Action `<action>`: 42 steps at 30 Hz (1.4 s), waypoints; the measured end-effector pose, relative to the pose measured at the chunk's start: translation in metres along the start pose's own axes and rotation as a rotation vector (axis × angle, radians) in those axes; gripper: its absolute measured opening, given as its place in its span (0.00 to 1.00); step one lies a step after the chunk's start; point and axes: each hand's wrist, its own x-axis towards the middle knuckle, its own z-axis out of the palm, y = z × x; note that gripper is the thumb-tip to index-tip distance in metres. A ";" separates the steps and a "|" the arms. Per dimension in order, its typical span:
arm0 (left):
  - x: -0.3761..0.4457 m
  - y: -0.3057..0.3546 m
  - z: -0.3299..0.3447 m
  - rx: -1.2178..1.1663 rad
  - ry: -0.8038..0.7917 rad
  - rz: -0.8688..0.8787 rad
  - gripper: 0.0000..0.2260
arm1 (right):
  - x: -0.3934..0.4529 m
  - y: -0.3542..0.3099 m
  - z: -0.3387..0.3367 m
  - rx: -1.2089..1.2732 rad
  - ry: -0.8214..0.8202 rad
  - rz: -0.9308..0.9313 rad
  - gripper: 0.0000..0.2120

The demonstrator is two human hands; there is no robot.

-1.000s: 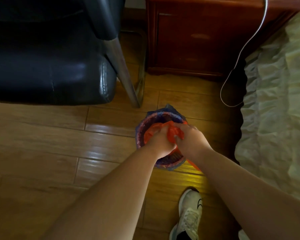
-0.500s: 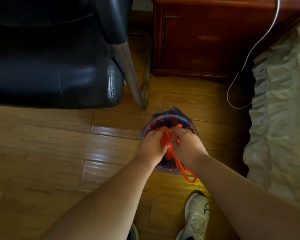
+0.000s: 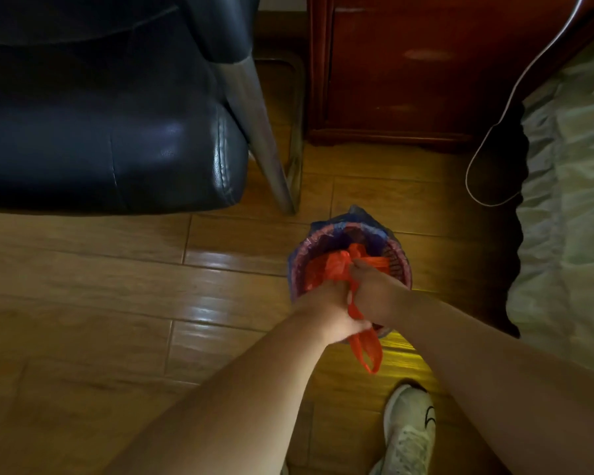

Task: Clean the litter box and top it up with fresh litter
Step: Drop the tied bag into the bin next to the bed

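A small round waste bin (image 3: 400, 258) lined with a blue bag stands on the wooden floor. Inside it sits an orange plastic bag (image 3: 323, 269). My left hand (image 3: 330, 313) and my right hand (image 3: 374, 293) are both over the bin, each gripping a handle strip of the orange bag. The strips cross between my hands, and one loop hangs down below my left hand. The bag's contents are hidden.
A dark leather chair (image 3: 100, 132) with a metal leg (image 3: 258, 132) stands at the left. A red-brown wooden cabinet (image 3: 408, 70) is behind the bin. A bed with a pale ruffled cover (image 3: 570, 200) and a white cable (image 3: 494, 138) lie at the right. My white shoe (image 3: 408, 430) is below.
My hands have pulled the orange handles apart and crossed them; my left hand moved nearer to me, and the loose loop now hangs longer below it.
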 end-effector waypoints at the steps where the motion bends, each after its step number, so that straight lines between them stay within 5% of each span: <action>1: -0.002 -0.004 0.004 0.060 -0.074 0.007 0.37 | 0.007 0.008 0.006 0.073 -0.149 -0.004 0.20; 6: -0.010 -0.020 0.025 -0.090 -0.215 -0.021 0.40 | -0.010 0.004 -0.010 0.389 -0.048 -0.053 0.19; 9: -0.014 -0.012 0.022 -0.371 -0.205 -0.047 0.33 | -0.024 0.000 -0.026 0.523 -0.029 0.196 0.28; 13: -0.010 0.008 0.006 -0.852 -0.038 -0.150 0.28 | -0.037 -0.005 -0.022 0.575 0.061 0.400 0.28; 17: 0.000 0.006 0.000 -0.925 0.020 -0.086 0.33 | -0.040 -0.012 -0.013 0.543 -0.023 0.385 0.23; 20: -0.004 0.005 -0.008 -0.928 0.030 -0.012 0.32 | -0.042 -0.013 -0.013 0.656 0.091 0.458 0.18; 24: -0.001 -0.007 0.001 -0.735 0.184 0.053 0.25 | -0.043 -0.013 -0.018 0.737 0.180 0.497 0.12; 30: -0.008 -0.015 -0.008 -0.082 0.098 0.072 0.33 | -0.033 -0.020 0.000 0.586 0.019 0.215 0.29; 35: 0.014 -0.016 -0.002 0.183 -0.030 0.000 0.37 | -0.005 -0.014 0.031 0.358 -0.186 0.260 0.43; 38: 0.028 -0.021 0.004 0.235 -0.083 -0.037 0.35 | 0.011 -0.006 0.044 0.218 -0.275 0.225 0.38; 42: 0.025 -0.015 0.001 0.258 -0.003 -0.029 0.22 | 0.006 -0.008 0.027 0.265 -0.118 0.065 0.26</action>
